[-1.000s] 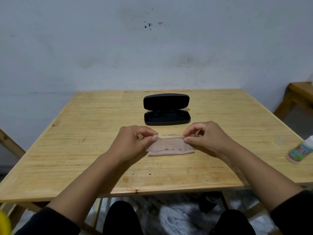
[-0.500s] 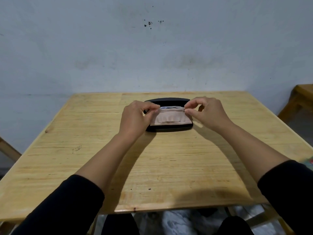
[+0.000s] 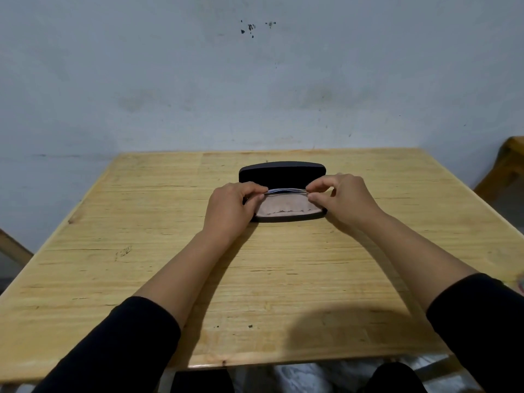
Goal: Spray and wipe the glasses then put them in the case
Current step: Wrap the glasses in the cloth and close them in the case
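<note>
An open black glasses case (image 3: 282,173) sits at the middle back of the wooden table (image 3: 141,251), its lid standing up behind. Thin clear-framed glasses (image 3: 286,190) hang over the case's lower half, with a pinkish cloth (image 3: 283,207) under them inside the case. My left hand (image 3: 231,207) pinches the left end of the glasses. At the right end, my right hand (image 3: 344,198) pinches the frame between thumb and fingers. How far the glasses sit into the case is hard to tell.
A pale wall runs close behind the table. Part of a wooden piece of furniture (image 3: 507,163) shows at the far right. A bit of the spray bottle (image 3: 520,285) peeks out at the right edge behind my right sleeve.
Both hands carried the glasses and cloth from the table's front middle back to the case, and now hold them lower, in the case's open half.
</note>
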Demonstrator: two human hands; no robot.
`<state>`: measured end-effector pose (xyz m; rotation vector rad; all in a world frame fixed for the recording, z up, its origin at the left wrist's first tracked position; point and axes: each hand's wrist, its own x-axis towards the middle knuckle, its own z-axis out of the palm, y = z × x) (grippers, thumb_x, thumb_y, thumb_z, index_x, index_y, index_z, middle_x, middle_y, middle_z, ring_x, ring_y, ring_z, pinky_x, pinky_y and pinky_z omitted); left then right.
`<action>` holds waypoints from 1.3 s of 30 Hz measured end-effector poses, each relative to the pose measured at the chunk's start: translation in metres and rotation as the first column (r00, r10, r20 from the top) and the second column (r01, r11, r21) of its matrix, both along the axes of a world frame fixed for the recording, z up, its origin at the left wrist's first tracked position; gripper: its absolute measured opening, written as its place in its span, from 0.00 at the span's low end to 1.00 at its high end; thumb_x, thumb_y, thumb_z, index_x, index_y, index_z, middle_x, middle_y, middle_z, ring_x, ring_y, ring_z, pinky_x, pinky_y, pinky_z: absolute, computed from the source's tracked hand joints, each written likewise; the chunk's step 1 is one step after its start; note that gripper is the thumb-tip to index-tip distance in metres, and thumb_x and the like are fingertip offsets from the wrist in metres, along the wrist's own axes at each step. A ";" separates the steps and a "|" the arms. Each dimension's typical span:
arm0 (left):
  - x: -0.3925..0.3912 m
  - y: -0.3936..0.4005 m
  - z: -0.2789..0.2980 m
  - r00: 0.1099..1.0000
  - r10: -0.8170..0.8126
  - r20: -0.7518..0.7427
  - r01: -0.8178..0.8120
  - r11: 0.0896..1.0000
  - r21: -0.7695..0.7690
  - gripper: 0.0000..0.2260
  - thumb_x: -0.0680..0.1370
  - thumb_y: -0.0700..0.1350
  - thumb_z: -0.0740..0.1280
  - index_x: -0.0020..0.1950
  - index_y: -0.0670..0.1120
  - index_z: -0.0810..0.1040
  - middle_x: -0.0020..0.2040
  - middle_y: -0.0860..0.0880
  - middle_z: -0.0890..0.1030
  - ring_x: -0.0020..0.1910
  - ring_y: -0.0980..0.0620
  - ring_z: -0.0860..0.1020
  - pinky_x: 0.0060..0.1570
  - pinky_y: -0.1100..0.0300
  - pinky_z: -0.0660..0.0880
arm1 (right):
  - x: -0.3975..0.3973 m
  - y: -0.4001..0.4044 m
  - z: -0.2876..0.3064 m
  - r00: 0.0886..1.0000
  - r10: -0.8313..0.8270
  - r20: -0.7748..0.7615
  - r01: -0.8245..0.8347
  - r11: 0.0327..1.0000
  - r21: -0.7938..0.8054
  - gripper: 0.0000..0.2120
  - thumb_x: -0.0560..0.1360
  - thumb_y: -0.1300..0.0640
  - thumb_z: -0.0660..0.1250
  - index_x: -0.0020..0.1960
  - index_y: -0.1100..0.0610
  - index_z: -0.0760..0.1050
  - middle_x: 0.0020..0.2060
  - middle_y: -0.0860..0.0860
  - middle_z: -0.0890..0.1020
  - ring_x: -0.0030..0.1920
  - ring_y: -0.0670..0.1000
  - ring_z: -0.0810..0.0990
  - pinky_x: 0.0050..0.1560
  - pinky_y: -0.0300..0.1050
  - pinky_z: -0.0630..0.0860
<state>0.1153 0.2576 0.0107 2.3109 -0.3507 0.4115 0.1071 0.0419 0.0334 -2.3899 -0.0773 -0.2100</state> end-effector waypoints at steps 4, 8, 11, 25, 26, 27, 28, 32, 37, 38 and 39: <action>-0.001 0.003 -0.005 0.999 -0.013 0.032 0.013 1.000 0.023 0.09 0.75 0.43 0.69 0.54 0.49 0.82 0.52 0.51 0.84 0.52 0.56 0.79 0.50 0.77 0.65 | -0.003 0.002 0.001 0.999 -0.009 0.032 0.011 0.999 -0.051 0.11 0.73 0.58 0.71 0.55 0.55 0.82 0.44 0.45 0.76 0.39 0.41 0.72 0.49 0.36 0.67; -0.011 0.006 -0.004 0.994 0.052 0.100 -0.049 0.998 -0.029 0.09 0.74 0.47 0.69 0.54 0.48 0.82 0.52 0.51 0.83 0.52 0.57 0.78 0.52 0.76 0.66 | -0.008 -0.001 -0.006 0.996 -0.040 0.075 0.036 0.998 0.060 0.08 0.71 0.55 0.72 0.50 0.54 0.83 0.46 0.45 0.82 0.39 0.41 0.75 0.46 0.38 0.70; -0.022 0.012 -0.003 0.986 0.168 0.019 -0.164 0.977 -0.138 0.16 0.71 0.52 0.71 0.58 0.49 0.78 0.53 0.55 0.80 0.53 0.60 0.75 0.54 0.65 0.71 | -0.009 -0.003 -0.006 0.968 -0.224 0.113 0.185 0.942 0.281 0.03 0.72 0.53 0.70 0.42 0.52 0.82 0.39 0.45 0.82 0.39 0.43 0.78 0.41 0.39 0.72; -0.027 0.017 -0.005 0.958 0.047 -0.284 -0.127 0.954 -0.271 0.36 0.64 0.47 0.78 0.69 0.46 0.69 0.59 0.47 0.81 0.50 0.61 0.76 0.51 0.75 0.68 | 0.014 0.001 0.005 0.956 -0.189 -0.226 0.289 0.750 0.594 0.14 0.70 0.44 0.72 0.48 0.53 0.83 0.43 0.52 0.86 0.42 0.52 0.83 0.53 0.50 0.81; -0.027 0.017 -0.005 0.959 0.045 -0.280 -0.124 0.954 -0.272 0.36 0.64 0.47 0.78 0.69 0.46 0.69 0.59 0.47 0.81 0.50 0.61 0.76 0.51 0.76 0.67 | 0.012 0.000 0.003 0.959 -0.174 -0.224 0.277 0.742 0.610 0.12 0.69 0.46 0.73 0.46 0.53 0.84 0.42 0.53 0.86 0.42 0.52 0.83 0.53 0.49 0.81; -0.027 0.017 -0.006 0.960 0.046 -0.277 -0.124 0.955 -0.271 0.36 0.64 0.47 0.78 0.69 0.47 0.69 0.58 0.48 0.81 0.49 0.61 0.76 0.51 0.77 0.67 | 0.010 -0.001 0.001 0.964 -0.156 -0.217 0.260 0.737 0.623 0.10 0.70 0.47 0.73 0.45 0.54 0.84 0.42 0.53 0.86 0.43 0.53 0.83 0.53 0.49 0.81; -0.027 0.017 -0.006 0.960 0.049 -0.275 -0.126 0.956 -0.267 0.36 0.64 0.47 0.78 0.69 0.48 0.68 0.58 0.48 0.81 0.49 0.61 0.77 0.51 0.78 0.67 | 0.008 -0.003 -0.001 0.967 -0.144 -0.210 0.247 0.729 0.639 0.10 0.70 0.48 0.73 0.45 0.54 0.84 0.42 0.53 0.86 0.45 0.53 0.84 0.54 0.48 0.80; -0.027 0.016 -0.007 0.964 0.055 -0.260 -0.125 0.957 -0.263 0.37 0.65 0.46 0.77 0.71 0.49 0.66 0.56 0.49 0.82 0.48 0.62 0.77 0.50 0.81 0.65 | -0.004 -0.004 -0.008 0.975 -0.128 -0.180 0.216 0.725 0.654 0.13 0.70 0.49 0.73 0.52 0.54 0.82 0.48 0.51 0.86 0.51 0.53 0.84 0.57 0.50 0.79; -0.030 0.015 -0.004 0.969 0.054 -0.240 -0.111 0.967 -0.230 0.36 0.68 0.43 0.76 0.72 0.49 0.64 0.58 0.48 0.81 0.51 0.61 0.76 0.49 0.87 0.58 | -0.020 -0.002 -0.008 0.980 -0.168 -0.107 0.199 0.827 0.526 0.13 0.74 0.52 0.69 0.58 0.52 0.79 0.56 0.49 0.83 0.56 0.49 0.80 0.62 0.49 0.76; -0.030 0.015 -0.004 0.970 0.052 -0.238 -0.106 0.970 -0.218 0.35 0.68 0.43 0.75 0.72 0.50 0.64 0.58 0.48 0.81 0.53 0.61 0.77 0.51 0.85 0.57 | -0.023 -0.002 -0.008 0.981 -0.178 -0.082 0.195 0.857 0.476 0.13 0.74 0.52 0.69 0.58 0.51 0.79 0.57 0.48 0.82 0.58 0.48 0.78 0.63 0.48 0.75; -0.031 0.015 -0.004 0.970 0.052 -0.236 -0.101 0.974 -0.202 0.34 0.68 0.43 0.75 0.71 0.51 0.65 0.58 0.49 0.81 0.55 0.60 0.77 0.54 0.82 0.58 | -0.026 -0.002 -0.008 0.983 -0.175 -0.063 0.184 0.881 0.436 0.14 0.74 0.53 0.68 0.59 0.51 0.79 0.58 0.48 0.81 0.58 0.47 0.77 0.63 0.46 0.74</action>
